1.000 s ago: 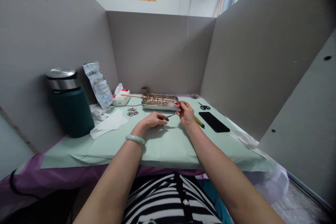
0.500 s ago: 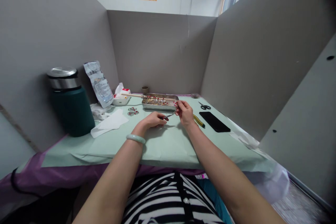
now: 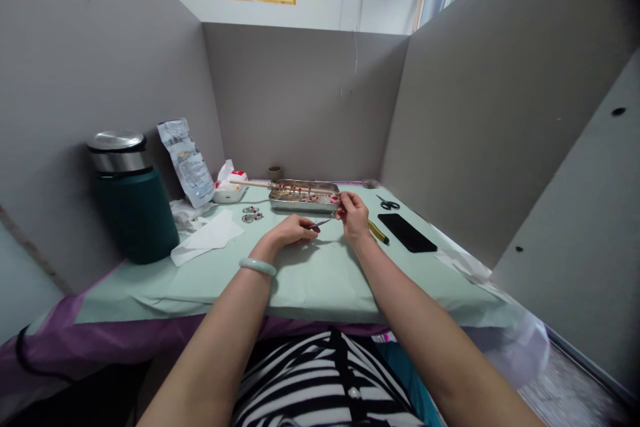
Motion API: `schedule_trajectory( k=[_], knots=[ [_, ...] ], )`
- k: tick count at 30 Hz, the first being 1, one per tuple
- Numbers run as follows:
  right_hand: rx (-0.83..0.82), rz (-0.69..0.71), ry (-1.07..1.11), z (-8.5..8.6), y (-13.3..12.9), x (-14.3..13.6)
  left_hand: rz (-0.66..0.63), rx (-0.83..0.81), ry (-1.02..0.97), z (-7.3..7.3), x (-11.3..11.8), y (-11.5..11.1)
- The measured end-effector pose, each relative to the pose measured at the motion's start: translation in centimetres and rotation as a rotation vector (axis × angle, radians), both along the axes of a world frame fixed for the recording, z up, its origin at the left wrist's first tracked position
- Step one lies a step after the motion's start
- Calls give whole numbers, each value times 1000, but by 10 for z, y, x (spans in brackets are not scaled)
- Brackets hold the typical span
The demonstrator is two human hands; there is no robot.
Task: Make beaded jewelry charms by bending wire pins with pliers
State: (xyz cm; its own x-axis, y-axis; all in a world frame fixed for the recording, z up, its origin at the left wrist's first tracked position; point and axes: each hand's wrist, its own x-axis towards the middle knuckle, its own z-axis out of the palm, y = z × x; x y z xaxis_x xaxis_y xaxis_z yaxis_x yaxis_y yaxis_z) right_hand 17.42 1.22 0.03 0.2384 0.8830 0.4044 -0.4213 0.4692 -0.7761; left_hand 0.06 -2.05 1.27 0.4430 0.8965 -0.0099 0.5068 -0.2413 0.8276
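Observation:
My left hand [image 3: 296, 229], with a pale jade bangle on its wrist, rests low over the table. Its fingers are closed on slim metal tweezers [image 3: 321, 223] whose tip points right. A small gap separates that tip from the red-beaded piece [image 3: 339, 209] in my right hand. My right hand [image 3: 356, 215] pinches this piece between thumb and fingers, which hide most of it. Just beyond is a metal tray [image 3: 300, 206] holding red and gold beaded parts, with a wooden stick across it. Two red-and-silver beaded ornaments [image 3: 252, 215] lie left of the hands.
Yellow-handled pliers [image 3: 379, 233], a black phone [image 3: 407, 233] and scissors [image 3: 387, 203] lie at right. A green flask [image 3: 133, 210], an upright pouch [image 3: 187, 163], a tissue pack [image 3: 230, 190] and white paper [image 3: 209, 237] are at left. Grey partitions [image 3: 305, 100] enclose the table.
The tweezers' tip has drawn back slightly left, away from the beaded piece. My right hand keeps its pinch, nearly still. The whole view has shifted a little.

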Motion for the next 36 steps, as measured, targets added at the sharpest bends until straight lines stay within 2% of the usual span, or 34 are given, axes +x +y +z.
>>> schedule_trajectory(
  k=[4, 21, 29, 33, 36],
  knots=[
    [-9, 41, -19, -1, -1, -1, 4, 5, -8, -2, 1, 2],
    [14, 38, -48, -3, 0, -4, 73, -9, 5, -4, 3, 4],
    [51, -20, -235, -10, 3, -6, 163, -14, 11, -4, 7, 3],
    [89, -119, -429, -13, 4, -6, 234, -31, -13, -4, 9, 3],
    [186, -245, -627, -14, 2, -7, 270, -9, -12, -2, 10, 1]
  ],
)
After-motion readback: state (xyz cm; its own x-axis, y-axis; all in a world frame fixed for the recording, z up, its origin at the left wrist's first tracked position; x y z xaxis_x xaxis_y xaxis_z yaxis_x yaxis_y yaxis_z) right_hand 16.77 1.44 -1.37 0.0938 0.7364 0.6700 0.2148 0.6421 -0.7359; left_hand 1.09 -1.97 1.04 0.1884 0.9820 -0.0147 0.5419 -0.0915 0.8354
